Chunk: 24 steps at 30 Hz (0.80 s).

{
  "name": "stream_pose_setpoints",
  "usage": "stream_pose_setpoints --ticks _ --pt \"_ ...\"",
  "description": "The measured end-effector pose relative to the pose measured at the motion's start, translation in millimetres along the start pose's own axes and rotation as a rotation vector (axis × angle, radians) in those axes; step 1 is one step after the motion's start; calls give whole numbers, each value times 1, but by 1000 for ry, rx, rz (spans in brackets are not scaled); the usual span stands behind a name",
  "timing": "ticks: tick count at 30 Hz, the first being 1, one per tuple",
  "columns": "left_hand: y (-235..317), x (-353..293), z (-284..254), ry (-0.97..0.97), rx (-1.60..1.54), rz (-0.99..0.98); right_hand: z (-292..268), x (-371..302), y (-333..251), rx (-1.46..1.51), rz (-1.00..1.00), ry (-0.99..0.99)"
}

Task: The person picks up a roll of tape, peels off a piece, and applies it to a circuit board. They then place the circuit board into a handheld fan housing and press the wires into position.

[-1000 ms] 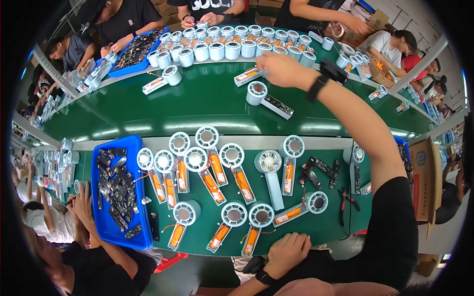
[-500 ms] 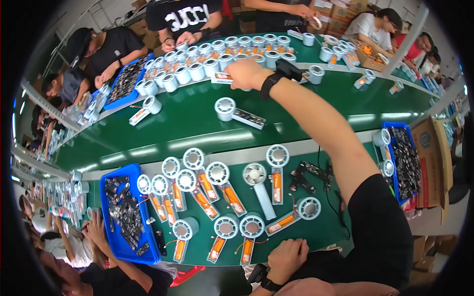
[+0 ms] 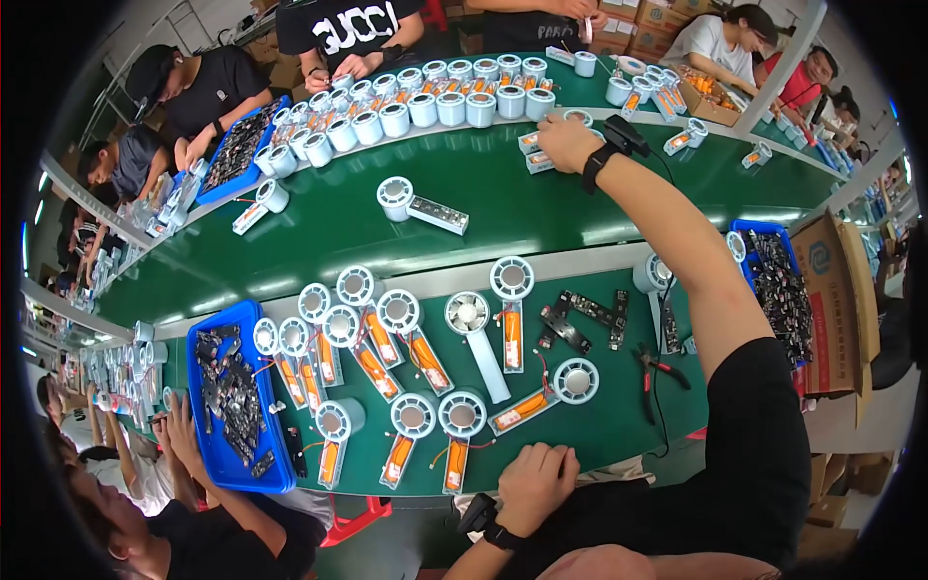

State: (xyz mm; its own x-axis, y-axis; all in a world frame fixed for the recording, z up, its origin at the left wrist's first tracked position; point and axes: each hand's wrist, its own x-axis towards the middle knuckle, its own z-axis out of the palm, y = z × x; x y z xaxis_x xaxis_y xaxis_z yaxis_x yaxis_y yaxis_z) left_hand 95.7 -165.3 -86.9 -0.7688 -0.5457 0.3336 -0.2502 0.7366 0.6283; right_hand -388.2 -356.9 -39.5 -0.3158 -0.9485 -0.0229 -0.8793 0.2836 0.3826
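My right hand (image 3: 568,145) reaches over the green conveyor, fingers closed around pale blue handheld fan bodies (image 3: 539,162); two handles with orange batteries poke out at its left. My left hand (image 3: 537,488) rests curled at the near table edge, with nothing visible in it. Closest to it lies an open fan body (image 3: 576,381) with an orange battery. Several similar fan bodies (image 3: 398,311) cover the table to the left, wires loose. Among them is a fan with white blades (image 3: 468,312) and a closed handle. A fan body (image 3: 394,196) with a circuit board in its handle lies on the conveyor.
A blue tray (image 3: 197,406) of circuit boards stands at left, another tray (image 3: 764,228) at right beside a carton (image 3: 831,300). Loose boards (image 3: 585,319), pliers (image 3: 660,372) and a black cable lie on the table. Fan rows (image 3: 422,109) and co-workers line the far side.
My right hand has moved right along the conveyor with fan bodies, away from the far row's edge. My left hand stays curled at the table edge. The whole view has shifted slightly.
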Motion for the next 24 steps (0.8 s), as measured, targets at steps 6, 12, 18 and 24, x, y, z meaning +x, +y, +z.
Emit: stream_pose_setpoints --ticks 6,12,18,24 --pt "3 2 6 66 13 -1 -15 -10 -1 25 24 -53" --pt "7 5 3 156 -31 -51 -37 -98 -7 546 -190 473" --pt "14 26 -18 160 303 -79 -128 -307 -60 537 -562 520" --pt "2 43 -17 66 380 -114 -108 -413 -115 729 -826 588"
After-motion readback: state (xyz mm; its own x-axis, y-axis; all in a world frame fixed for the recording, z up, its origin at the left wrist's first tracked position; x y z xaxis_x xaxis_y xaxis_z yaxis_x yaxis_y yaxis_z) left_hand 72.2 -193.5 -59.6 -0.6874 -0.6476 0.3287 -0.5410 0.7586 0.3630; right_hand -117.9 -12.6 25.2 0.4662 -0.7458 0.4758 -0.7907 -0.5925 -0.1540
